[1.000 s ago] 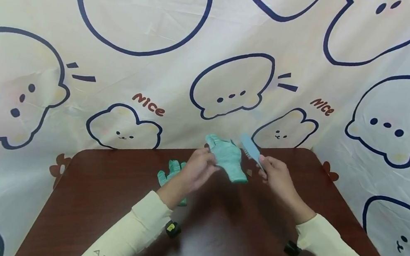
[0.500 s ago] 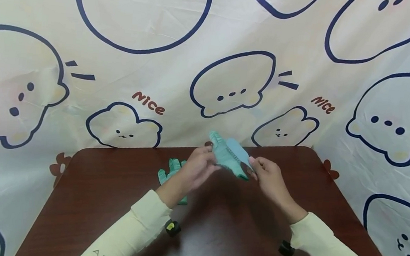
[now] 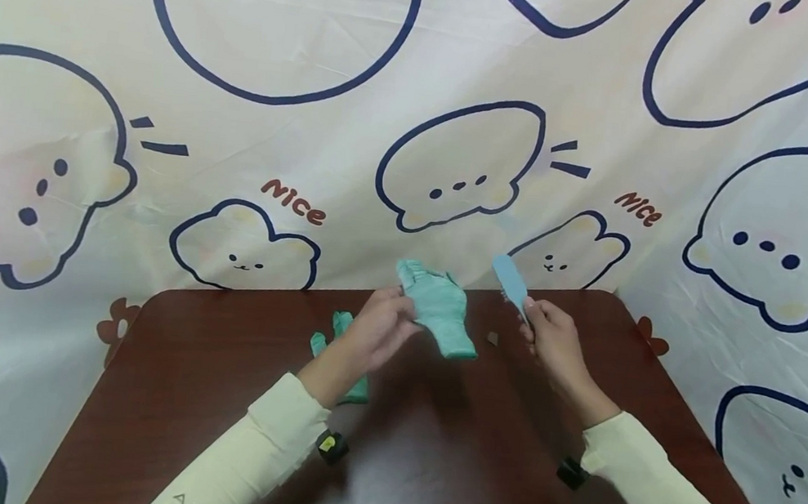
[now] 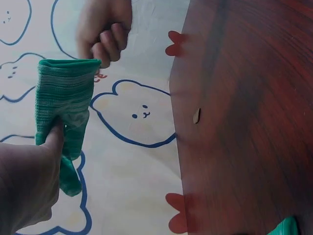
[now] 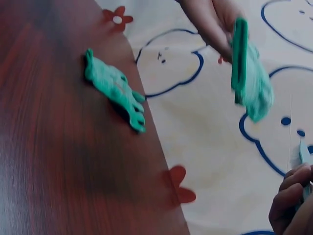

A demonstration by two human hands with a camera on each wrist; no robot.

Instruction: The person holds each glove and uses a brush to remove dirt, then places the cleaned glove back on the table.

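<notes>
The left hand pinches the glove by its side, thumb pressed flat against the knit and the other fingers curled behind, so no gap shows in the grip; the cuff sticks out to the right of those fingers, raised above the desk. The right hand has its fingers curled tight round the handle of the brush, whose pale blue head tilts up and leftward beyond the fingertips. A strip of air parts the brush from the glove, so the two do not touch. Below that gap, between the two hands, a small chip lies on the wood. Just beyond both hands runs the desk's back edge, and the tops of glove and brush overlap the cloth behind it in the head view. Under the left wrist, the second glove lies on the desk near that back edge, partly hidden by the forearm. The desk's left edge is well apart from the left fingers; its right edge slants past the right hand with bare wood between. On the near side, more wood stretches from the fingers back between the sleeves.
</notes>
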